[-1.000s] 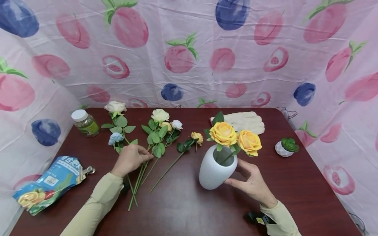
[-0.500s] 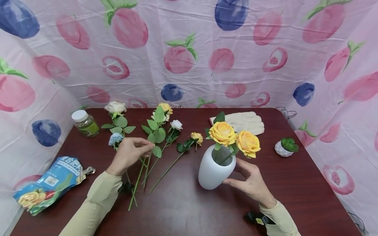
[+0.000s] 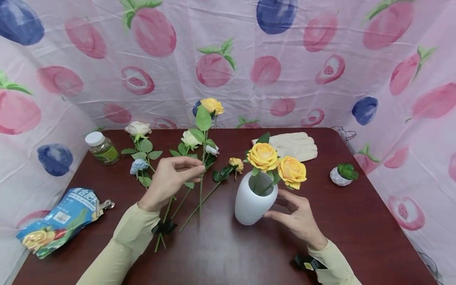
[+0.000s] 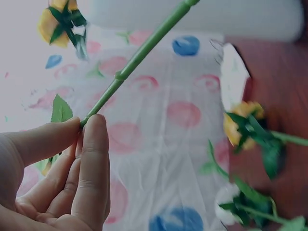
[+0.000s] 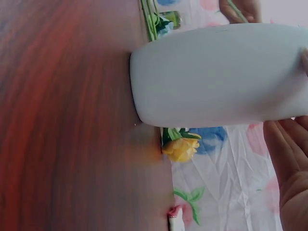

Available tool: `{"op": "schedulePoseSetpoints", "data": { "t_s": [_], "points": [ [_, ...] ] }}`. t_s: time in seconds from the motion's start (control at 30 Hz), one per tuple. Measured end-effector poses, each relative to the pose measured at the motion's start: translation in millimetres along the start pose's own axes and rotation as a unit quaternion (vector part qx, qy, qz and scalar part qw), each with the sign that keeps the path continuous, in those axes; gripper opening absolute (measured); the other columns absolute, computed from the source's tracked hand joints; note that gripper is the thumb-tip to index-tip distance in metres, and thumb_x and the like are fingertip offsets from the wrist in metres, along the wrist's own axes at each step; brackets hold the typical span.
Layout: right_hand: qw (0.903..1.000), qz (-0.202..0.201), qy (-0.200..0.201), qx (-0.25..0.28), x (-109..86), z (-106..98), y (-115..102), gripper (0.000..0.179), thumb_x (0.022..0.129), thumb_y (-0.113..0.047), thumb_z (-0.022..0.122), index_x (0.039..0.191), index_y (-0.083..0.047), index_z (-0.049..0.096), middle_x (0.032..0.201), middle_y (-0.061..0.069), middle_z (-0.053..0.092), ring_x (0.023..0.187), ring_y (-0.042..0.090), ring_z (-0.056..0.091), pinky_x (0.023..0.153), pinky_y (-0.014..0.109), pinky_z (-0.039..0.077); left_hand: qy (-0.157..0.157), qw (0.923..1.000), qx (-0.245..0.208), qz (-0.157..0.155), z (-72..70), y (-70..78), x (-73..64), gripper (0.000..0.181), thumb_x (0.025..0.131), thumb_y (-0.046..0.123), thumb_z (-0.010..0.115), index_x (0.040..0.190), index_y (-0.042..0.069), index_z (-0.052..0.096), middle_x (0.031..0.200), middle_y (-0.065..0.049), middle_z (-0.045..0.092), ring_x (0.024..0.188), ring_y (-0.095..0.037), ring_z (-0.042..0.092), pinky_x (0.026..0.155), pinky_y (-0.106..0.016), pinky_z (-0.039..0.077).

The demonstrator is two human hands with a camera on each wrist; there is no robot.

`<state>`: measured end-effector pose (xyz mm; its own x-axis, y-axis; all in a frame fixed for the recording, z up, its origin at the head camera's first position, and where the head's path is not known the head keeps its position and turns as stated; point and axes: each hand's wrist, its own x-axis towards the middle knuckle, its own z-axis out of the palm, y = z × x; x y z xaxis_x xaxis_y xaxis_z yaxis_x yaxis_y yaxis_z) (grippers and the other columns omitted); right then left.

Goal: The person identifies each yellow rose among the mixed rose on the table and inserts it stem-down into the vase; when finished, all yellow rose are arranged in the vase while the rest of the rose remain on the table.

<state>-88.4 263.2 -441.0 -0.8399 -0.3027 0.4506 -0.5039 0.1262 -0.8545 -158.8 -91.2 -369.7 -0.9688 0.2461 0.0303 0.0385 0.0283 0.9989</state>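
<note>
My left hand [image 3: 171, 179] pinches the green stem of a yellow rose [image 3: 212, 105] between thumb and fingertips, holding it upright above the table. In the left wrist view the stem [image 4: 142, 55] runs up to the right from the pinch. My right hand [image 3: 301, 219] holds the side of a white vase [image 3: 249, 206], thumb in front and fingers behind. Two yellow roses [image 3: 262, 157] stand in the vase, leaning over its rim. The right wrist view shows the vase wall [image 5: 211, 77] close up, its base at the tabletop.
Several roses lie at the left and centre: a pale one [image 3: 138, 129], a blue one [image 3: 139, 166], a cream one [image 3: 190, 139] and a small yellow one [image 3: 236, 164]. Around them are a jar [image 3: 102, 148], blue pouch [image 3: 62, 221], white gloves [image 3: 293, 146] and potted succulent [image 3: 343, 174].
My left hand has lifted the yellow rose off the other stems and brought it up and to the right. The right hand still holds the vase, which has shifted slightly left in view.
</note>
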Motion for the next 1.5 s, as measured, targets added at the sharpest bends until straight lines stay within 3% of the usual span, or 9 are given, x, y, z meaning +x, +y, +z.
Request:
{"op": "schedulePoseSetpoints", "data": {
  "t_s": [0.2, 0.4, 0.47, 0.7, 0.93, 1.17, 1.37, 1.5],
  "points": [
    [0.9987, -0.005, -0.013, 0.048, 2.6, -0.6, -1.1, 0.06, 0.077, 0.023, 0.076, 0.133, 0.01, 0.06, 0.127, 0.009, 0.071, 0.112, 0.019, 0.073, 0.087, 0.038, 0.061, -0.005, 0.9989, -0.042, 0.021, 14.8, 20.1, -0.8, 0.03, 0.091, 0.011, 0.079, 0.113, -0.009, 0.072, 0.103, -0.011, 0.077, 0.085, -0.022, 0.078, 0.081, -0.043, 0.063],
    [0.9991, -0.034, 0.021, 0.017, -0.5, 8.6, 1.8, 0.068, 0.07, 0.025, 0.08, 0.134, 0.011, 0.059, 0.13, 0.007, 0.07, 0.111, 0.017, 0.073, 0.085, 0.038, 0.062, -0.013, 0.9933, -0.097, 0.061, 26.1, 33.4, 1.2, 0.024, 0.091, 0.002, 0.076, 0.109, -0.013, 0.07, 0.101, -0.014, 0.076, 0.088, -0.022, 0.076, 0.083, -0.044, 0.063],
    [0.999, -0.036, 0.022, 0.014, -0.9, 11.3, 2.4, 0.07, 0.07, 0.025, 0.08, 0.135, 0.013, 0.057, 0.132, 0.007, 0.068, 0.113, 0.018, 0.072, 0.087, 0.038, 0.062, -0.014, 0.9913, -0.112, 0.069, 28.5, 37.2, 2.1, 0.021, 0.091, 0.001, 0.076, 0.107, -0.012, 0.071, 0.101, -0.012, 0.076, 0.088, -0.022, 0.076, 0.084, -0.044, 0.062],
    [0.9987, 0.034, -0.003, 0.039, -3.0, 10.2, -1.2, 0.066, 0.08, 0.021, 0.075, 0.141, 0.009, 0.054, 0.14, -0.003, 0.064, 0.119, 0.016, 0.069, 0.093, 0.038, 0.06, -0.009, 0.9886, -0.131, 0.073, 32.7, 43.4, 6.1, 0.016, 0.091, -0.001, 0.076, 0.105, -0.009, 0.073, 0.098, -0.01, 0.076, 0.085, -0.019, 0.076, 0.082, -0.043, 0.063],
    [0.998, 0.025, 0.008, 0.056, -3.1, 13.6, -0.3, 0.065, 0.079, 0.023, 0.074, 0.14, 0.014, 0.052, 0.14, -0.004, 0.065, 0.116, 0.017, 0.071, 0.087, 0.047, 0.061, 0.008, 0.986, -0.127, 0.109, 34.1, 56.4, 8.3, 0.009, 0.091, 0.0, 0.075, 0.101, -0.001, 0.076, 0.094, -0.007, 0.075, 0.08, -0.017, 0.075, 0.078, -0.041, 0.064],
    [0.9985, 0.014, 0.012, 0.052, -3.3, 15.9, 1.9, 0.068, 0.078, 0.023, 0.075, 0.14, 0.014, 0.052, 0.141, -0.002, 0.063, 0.117, 0.017, 0.071, 0.088, 0.043, 0.061, 0.03, 0.9745, -0.18, 0.13, 42.5, 75.1, 17.4, 0.009, 0.092, -0.002, 0.074, 0.096, 0.006, 0.077, 0.091, -0.005, 0.076, 0.081, -0.015, 0.076, 0.079, -0.038, 0.064],
    [0.9986, 0.008, 0.008, 0.051, -2.6, 16.0, 1.9, 0.067, 0.079, 0.024, 0.074, 0.141, 0.013, 0.052, 0.141, 0.0, 0.063, 0.115, 0.019, 0.072, 0.087, 0.048, 0.06, 0.026, 0.9658, -0.212, 0.147, 56.9, 78.4, 30.1, 0.011, 0.092, -0.005, 0.072, 0.096, 0.004, 0.076, 0.089, -0.006, 0.077, 0.08, -0.015, 0.076, 0.079, -0.037, 0.064],
    [0.999, 0.014, 0.007, 0.042, -2.8, 15.7, 1.8, 0.067, 0.079, 0.022, 0.075, 0.142, 0.011, 0.053, 0.141, -0.001, 0.063, 0.115, 0.017, 0.071, 0.088, 0.045, 0.061, 0.015, 0.9699, -0.196, 0.143, 68.7, 73.6, 33.7, 0.008, 0.091, -0.004, 0.073, 0.099, -0.003, 0.075, 0.088, -0.005, 0.077, 0.079, -0.015, 0.076, 0.079, -0.04, 0.064]
  ]
}}
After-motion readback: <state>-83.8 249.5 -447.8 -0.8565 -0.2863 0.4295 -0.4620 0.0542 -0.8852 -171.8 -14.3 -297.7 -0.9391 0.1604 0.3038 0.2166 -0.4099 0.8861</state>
